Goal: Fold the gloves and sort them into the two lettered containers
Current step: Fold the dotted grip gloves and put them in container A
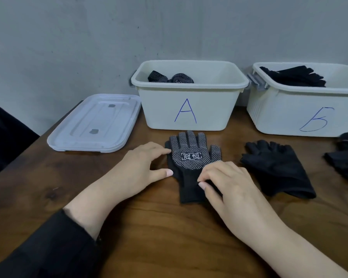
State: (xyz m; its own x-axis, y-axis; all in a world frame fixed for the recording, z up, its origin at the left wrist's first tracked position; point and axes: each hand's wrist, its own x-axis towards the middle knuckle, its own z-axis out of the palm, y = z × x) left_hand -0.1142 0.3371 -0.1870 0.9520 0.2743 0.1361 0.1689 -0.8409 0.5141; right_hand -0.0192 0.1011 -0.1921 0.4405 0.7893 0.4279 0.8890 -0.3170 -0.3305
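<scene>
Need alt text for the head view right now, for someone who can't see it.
Two bare hands work a dotted black glove lying flat on a wooden table: the left hand touches its edge, the right hand pinches its cuff. Behind stand white container A, holding dotted gloves, and container B, holding plain black ones. A plain black glove lies right; a lid left.

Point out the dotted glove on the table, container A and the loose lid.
dotted glove (191, 157): head view, on its printed palm.
container A (187, 111): head view, on its front wall at the letter.
lid (94, 123): head view, on its flat middle.
</scene>
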